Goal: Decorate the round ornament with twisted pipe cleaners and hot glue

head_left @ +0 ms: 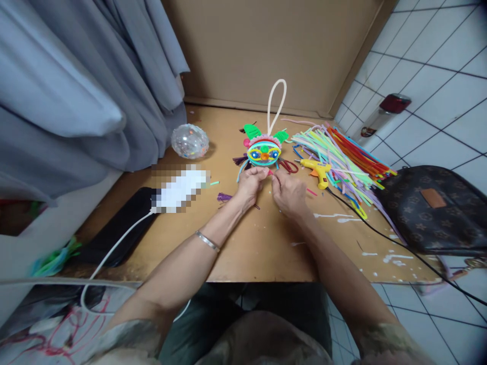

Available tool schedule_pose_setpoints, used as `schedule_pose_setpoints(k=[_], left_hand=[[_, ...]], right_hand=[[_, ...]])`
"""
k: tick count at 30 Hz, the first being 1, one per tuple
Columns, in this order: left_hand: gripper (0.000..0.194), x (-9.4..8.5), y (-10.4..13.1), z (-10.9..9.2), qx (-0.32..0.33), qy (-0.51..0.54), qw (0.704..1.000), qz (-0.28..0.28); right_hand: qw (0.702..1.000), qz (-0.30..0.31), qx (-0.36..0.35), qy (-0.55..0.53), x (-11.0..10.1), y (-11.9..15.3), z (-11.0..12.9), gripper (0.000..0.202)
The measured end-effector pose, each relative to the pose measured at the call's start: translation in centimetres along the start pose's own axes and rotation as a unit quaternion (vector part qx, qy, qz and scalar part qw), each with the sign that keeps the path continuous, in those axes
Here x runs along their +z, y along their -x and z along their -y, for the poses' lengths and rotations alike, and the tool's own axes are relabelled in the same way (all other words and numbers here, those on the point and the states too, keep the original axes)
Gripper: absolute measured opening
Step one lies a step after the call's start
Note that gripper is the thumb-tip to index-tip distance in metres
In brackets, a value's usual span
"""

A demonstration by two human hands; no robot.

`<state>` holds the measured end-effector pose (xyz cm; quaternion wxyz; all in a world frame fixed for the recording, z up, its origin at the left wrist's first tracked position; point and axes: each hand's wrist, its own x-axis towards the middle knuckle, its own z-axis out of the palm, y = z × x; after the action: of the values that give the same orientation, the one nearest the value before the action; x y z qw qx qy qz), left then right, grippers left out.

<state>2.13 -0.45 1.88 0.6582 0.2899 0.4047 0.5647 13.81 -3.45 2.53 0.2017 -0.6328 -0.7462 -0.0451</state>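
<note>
A small pink piece (270, 173) is pinched between the left hand (250, 185) and right hand (291, 193), held close together. Just beyond them, the lion-head ornament (264, 155) (white loop (282, 81) above) is seen on the table (262, 248).

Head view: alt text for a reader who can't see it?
The left hand and right hand hold a pink piece at a table, near a colourful face ornament. A glue gun and pipe cleaners lie to the right, a clear ball to the left.
</note>
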Motion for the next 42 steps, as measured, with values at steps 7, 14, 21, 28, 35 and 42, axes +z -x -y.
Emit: schedule_pose_setpoints(k=[7,14,21,28,35,42], left_hand=[[0.038,0.7,0.6,0.5,-0.032,0.050,0.998,-0.036],[0.038,1.1,0.7,0.8,-0.057,0.083,0.994,-0.047],[0.036,0.9,0.4,1.2,-0.049,0.082,0.995,-0.030],[0.043,0.0,-0.9,2.7,0.052,0.010,0.998,0.033],[0.025,-1.2,-3.1,3.0,0.099,-0.089,0.987,0.092],[0.022,-0.8,-2.5,1.2,0.103,-0.149,0.974,0.138]], right_hand=[[0.999,-0.017,0.037,-0.031,1.6,0.6,1.5,0.030],[0.997,-0.032,0.056,-0.037,1.8,0.4,1.7,0.026],[0.994,-0.031,0.092,-0.040,1.4,0.0,1.4,0.023],[0.983,-0.097,0.057,-0.143,2.5,-0.6,-1.3,0.020],[0.959,-0.078,0.046,-0.270,3.3,-1.8,-4.1,0.020],[0.944,-0.066,0.016,-0.324,3.9,-2.2,-5.4,0.022]])
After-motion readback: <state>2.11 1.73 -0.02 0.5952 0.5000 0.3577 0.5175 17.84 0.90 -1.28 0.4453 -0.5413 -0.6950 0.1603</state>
